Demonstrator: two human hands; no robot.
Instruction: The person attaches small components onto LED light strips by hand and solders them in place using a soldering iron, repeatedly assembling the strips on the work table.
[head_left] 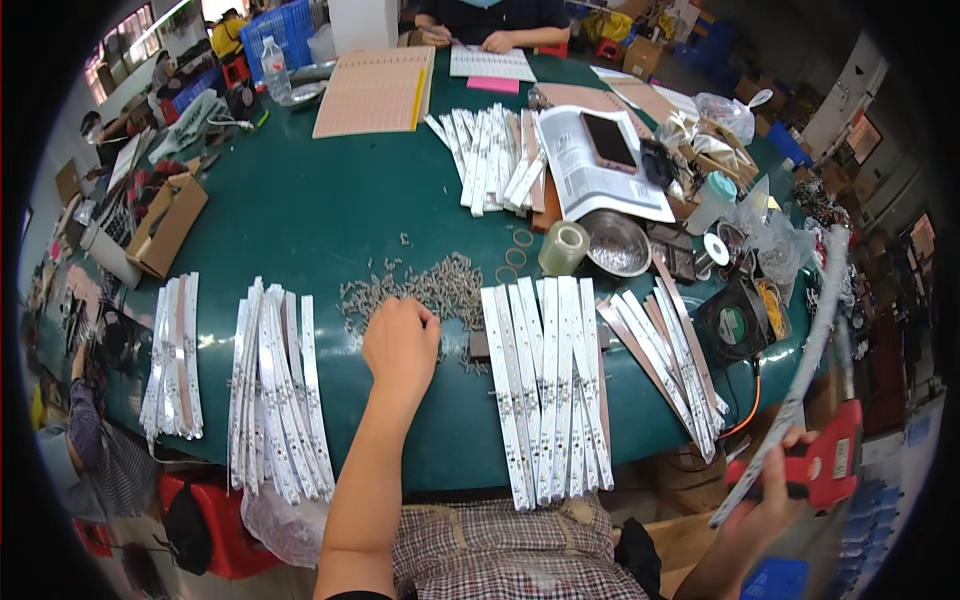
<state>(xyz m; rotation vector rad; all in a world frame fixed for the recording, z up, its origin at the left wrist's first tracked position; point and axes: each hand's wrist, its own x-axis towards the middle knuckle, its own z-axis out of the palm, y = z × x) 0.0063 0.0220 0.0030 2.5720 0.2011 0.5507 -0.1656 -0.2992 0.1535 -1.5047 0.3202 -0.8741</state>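
Green-topped, the round desk (330, 215) carried a heap of small grey metal screws (425, 285). On that heap's near edge the left hand (400, 340) rested, fingers curled to pinch some. Far right of it, the right hand (775, 495) gripped a long white strip (800, 385) and a red driver (830, 465), off the desk.

5 piles of white strips (548, 385), 1 tape roll (563, 248), 1 metal bowl (617, 243), 1 phone (608, 141)

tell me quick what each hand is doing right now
Left hand: curled, fingers down in the pile of small grey parts.
Right hand: closed on a long white strip and a red tool.
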